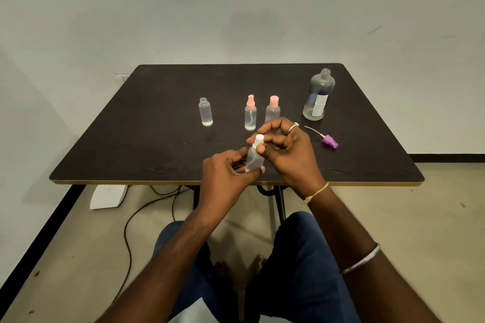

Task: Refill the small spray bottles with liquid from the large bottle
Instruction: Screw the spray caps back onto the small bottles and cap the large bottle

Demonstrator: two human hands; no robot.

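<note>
Head view: both hands work one small bottle at frame centre, above the desk's near edge.
The left hand [225, 174] wraps the white-topped bottle [254, 158] by its body, its grip clamped there to steady it, while the right hand [287, 151] pinches the white top [259, 138] between thumb and fingertips. It is probably a twist, but on or off I cannot tell. At upper right of the desk [157, 113] the large bottle [319, 96] stands uncapped and low on liquid, with a purple spray head [329, 140] lying below it, likely set aside for pouring. Left of centre an open small bottle [205, 112] waits; the pink sprayer bottle [250, 114] and pink-capped bottle [273, 110] stand closed.
</note>
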